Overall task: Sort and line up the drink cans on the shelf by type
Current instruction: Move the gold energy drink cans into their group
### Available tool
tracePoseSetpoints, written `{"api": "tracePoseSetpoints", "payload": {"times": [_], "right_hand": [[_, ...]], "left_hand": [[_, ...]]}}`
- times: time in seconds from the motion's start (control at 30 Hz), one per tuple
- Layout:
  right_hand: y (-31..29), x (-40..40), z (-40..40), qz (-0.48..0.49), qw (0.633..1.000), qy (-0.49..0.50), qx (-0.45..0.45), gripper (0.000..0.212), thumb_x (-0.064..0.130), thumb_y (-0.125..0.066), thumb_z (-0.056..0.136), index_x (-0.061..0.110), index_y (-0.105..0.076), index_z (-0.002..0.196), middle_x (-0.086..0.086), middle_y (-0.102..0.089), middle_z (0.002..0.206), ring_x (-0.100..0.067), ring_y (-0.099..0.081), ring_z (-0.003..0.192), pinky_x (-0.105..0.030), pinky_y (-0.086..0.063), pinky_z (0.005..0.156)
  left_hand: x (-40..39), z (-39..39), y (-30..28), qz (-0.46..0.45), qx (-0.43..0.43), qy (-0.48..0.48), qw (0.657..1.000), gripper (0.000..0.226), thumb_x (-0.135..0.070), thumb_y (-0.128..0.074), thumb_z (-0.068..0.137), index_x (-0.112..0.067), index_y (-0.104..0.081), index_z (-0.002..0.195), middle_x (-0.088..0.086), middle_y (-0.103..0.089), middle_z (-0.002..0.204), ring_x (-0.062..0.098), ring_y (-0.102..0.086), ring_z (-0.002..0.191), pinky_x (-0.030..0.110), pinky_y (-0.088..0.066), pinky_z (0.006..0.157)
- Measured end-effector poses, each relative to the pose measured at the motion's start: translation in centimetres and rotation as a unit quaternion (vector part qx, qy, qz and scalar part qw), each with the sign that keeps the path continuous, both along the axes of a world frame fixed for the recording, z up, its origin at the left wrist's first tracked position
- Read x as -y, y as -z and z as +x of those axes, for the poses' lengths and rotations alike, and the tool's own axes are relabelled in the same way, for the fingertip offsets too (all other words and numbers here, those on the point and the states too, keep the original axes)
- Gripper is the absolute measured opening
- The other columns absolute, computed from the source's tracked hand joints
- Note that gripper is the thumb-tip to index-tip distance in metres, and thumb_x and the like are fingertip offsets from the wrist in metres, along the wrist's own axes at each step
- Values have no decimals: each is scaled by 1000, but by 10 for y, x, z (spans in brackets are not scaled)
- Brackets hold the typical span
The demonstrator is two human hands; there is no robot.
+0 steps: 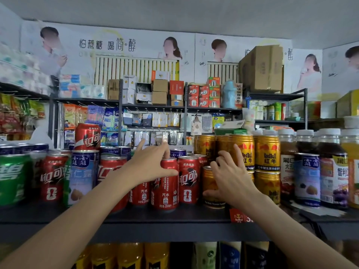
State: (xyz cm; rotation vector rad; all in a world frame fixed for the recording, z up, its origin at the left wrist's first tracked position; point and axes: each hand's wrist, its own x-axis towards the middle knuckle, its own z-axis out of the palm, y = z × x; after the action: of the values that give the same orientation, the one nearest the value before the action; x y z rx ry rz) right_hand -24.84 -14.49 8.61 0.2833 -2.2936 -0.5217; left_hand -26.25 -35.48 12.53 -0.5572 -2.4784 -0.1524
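Left hand point(150, 165): fingers wrapped round the top of a red metal cola can point(165, 188)
Right hand point(231, 176): clasping a short gold energy-drink can point(210, 188)
Cans: upright on the dark shelf point(174, 217), just beside each other

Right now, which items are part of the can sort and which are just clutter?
In the job: red cola cans, gold Red Bull cans, blue-label cans, green can, left hand, right hand.

Not in it: bottled drinks, cardboard box, hanging packets.

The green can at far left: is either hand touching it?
No: the green can stands untouched, while the left hand grips a red cola can.
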Motion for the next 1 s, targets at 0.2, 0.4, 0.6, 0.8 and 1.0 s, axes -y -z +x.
{"api": "tracePoseSetpoints", "payload": {"times": [0.2, 0.4, 0.6, 0.8, 1.0], "right_hand": [[4, 10, -10, -11, 1000, 9, 8, 71, 53, -54, 84, 7, -37, 135, -13, -32, 147, -27, -10, 143, -49, 20, 106], [3, 40, -15, -228, 952, -193, 64, 68, 36, -58, 88, 24, -21, 144, 1, -31, 146, -19, -26, 135, -32, -22, 112], [-1, 42, -23, -263, 934, -212, 115, 61, 34, -67, 80, 23, -35, 131, 2, -42, 132, -18, -43, 122, -39, -36, 106], [2, 41, -25, -228, 955, -165, 95, 75, 45, -69, 75, 26, -28, 134, 3, -37, 133, -19, -40, 126, -42, -22, 110], [3, 44, -26, -191, 971, -135, 59, 90, 53, -69, 72, 23, -17, 139, -2, -28, 139, -22, -38, 129, -41, -17, 113]], "left_hand": [[3, -1, 4, 18, 4, 24, 1000, 37, -50, -65, 75, -24, -43, 89, -11, -63, 94, 8, -56, 93, 35, -1, 114], [4, -1, 10, 31, -5, 38, 999, 37, -47, -67, 75, -23, -42, 91, -11, -64, 94, 8, -58, 95, 36, 1, 115], [22, 7, 1, -15, 94, 85, 992, 45, -35, -70, 77, -29, -35, 103, -8, -63, 113, 10, -54, 112, 34, 7, 113], [8, 16, 1, -11, 33, 30, 999, 45, -38, -72, 72, -29, -41, 103, -9, -59, 119, 15, -47, 119, 34, -8, 112], [-9, 12, 14, -46, -53, -53, 996, 66, -49, -68, 72, -26, -39, 127, -3, -53, 130, 20, -41, 126, 38, -9, 112]]}}
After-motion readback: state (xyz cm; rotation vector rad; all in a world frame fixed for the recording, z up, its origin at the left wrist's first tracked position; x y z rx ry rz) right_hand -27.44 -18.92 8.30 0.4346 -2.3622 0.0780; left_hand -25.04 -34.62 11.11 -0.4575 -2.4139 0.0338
